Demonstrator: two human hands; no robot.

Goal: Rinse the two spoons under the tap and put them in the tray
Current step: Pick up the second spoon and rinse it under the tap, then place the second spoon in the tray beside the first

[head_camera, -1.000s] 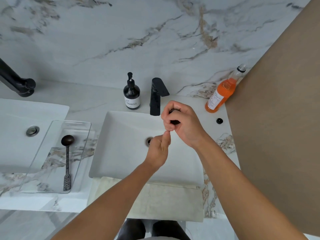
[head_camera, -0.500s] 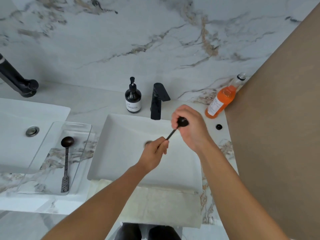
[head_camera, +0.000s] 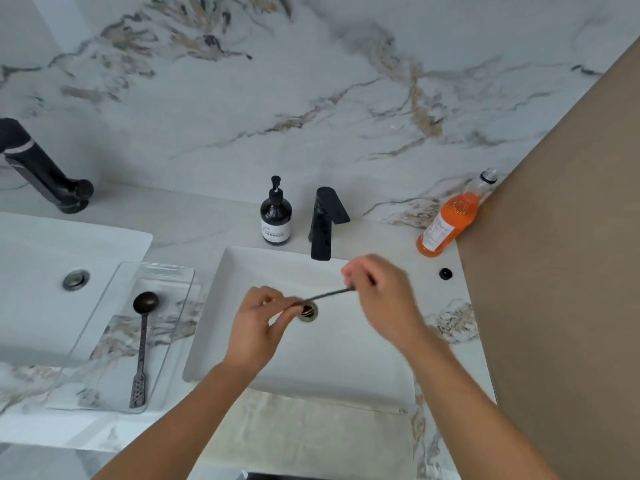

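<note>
A dark spoon (head_camera: 329, 295) is held level over the white sink (head_camera: 346, 362), just above the drain. My left hand (head_camera: 258, 323) pinches one end of it and my right hand (head_camera: 377, 292) grips the other end, which is hidden in the fingers. The black tap (head_camera: 323, 223) stands behind, with no water visible. A second dark spoon (head_camera: 142, 344) lies lengthwise in the clear tray (head_camera: 86, 368) on the counter to the left, bowl end at the back.
A dark soap pump bottle (head_camera: 276, 216) stands left of the tap. An orange bottle (head_camera: 450, 220) leans at the back right beside a brown wall panel. Another sink with its own black tap (head_camera: 45, 174) lies at the far left. A pale towel (head_camera: 311, 434) hangs below the sink.
Both hands have come down and away from the tap with the spoon. The spoon has gone from slanted upward to nearly level over the drain, and its bowl end is now hidden.
</note>
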